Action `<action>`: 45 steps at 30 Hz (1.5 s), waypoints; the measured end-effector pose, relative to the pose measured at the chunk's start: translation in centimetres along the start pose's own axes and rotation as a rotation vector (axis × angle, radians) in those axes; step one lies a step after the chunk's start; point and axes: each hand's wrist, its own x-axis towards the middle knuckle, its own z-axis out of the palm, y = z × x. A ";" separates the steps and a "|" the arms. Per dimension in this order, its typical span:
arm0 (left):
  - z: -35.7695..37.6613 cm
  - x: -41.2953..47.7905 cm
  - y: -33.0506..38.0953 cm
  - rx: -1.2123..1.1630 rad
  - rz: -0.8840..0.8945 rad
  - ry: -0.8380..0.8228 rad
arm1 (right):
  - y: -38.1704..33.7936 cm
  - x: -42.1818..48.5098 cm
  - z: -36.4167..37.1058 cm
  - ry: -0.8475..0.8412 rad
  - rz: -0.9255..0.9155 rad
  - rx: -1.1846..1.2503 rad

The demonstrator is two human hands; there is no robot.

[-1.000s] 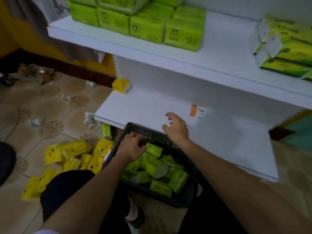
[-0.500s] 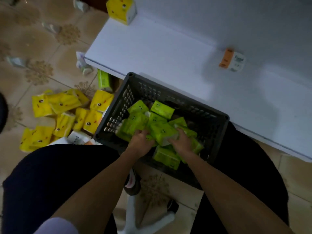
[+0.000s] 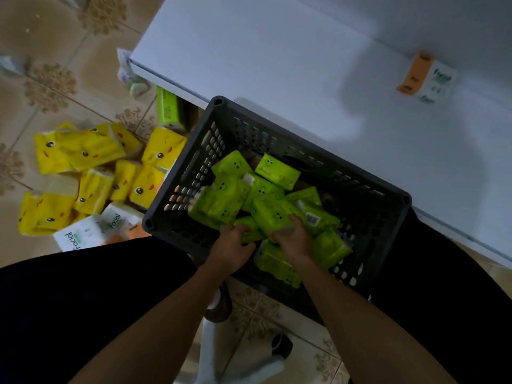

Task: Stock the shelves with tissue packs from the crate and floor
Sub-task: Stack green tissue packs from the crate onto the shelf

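Observation:
A dark grey plastic crate (image 3: 199, 173) stands on the floor against the white bottom shelf (image 3: 277, 56). It holds several green tissue packs (image 3: 221, 200). Both my hands are down inside it. My left hand (image 3: 231, 249) grips a green pack at the crate's near side. Beside it, my right hand (image 3: 291, 241) curls its fingers around another green pack (image 3: 273, 216). Several yellow tissue packs (image 3: 88, 151) lie scattered on the tiled floor left of the crate.
White packs marked "Facial" (image 3: 91, 230) lie by my left knee. One green pack (image 3: 170, 109) stands on the floor under the shelf edge. An orange and white price tag (image 3: 424, 77) lies on the shelf. My dark-clad knees flank the crate.
My view tipped down from the shelves to the crate. Both hands left the crate's rim and the shelf, went into the crate and closed on green packs.

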 end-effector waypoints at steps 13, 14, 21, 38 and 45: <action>-10.3 -5.3 10.2 -0.295 0.230 0.349 | -15.2 -9.2 -8.3 0.060 -0.648 -0.154; -12.0 -5.9 11.0 -0.295 0.271 0.399 | -17.3 -10.1 -8.9 0.072 -0.716 -0.163; -24.1 -13.1 16.7 -0.167 0.548 0.783 | -29.7 -18.5 -12.0 0.110 -1.111 -0.176; -34.8 -24.4 20.7 -0.143 0.690 1.307 | -39.0 -31.0 -14.6 -0.037 -1.271 0.054; -36.0 -23.9 25.9 -0.184 0.805 1.136 | -42.2 -31.5 -19.4 0.335 -1.386 0.072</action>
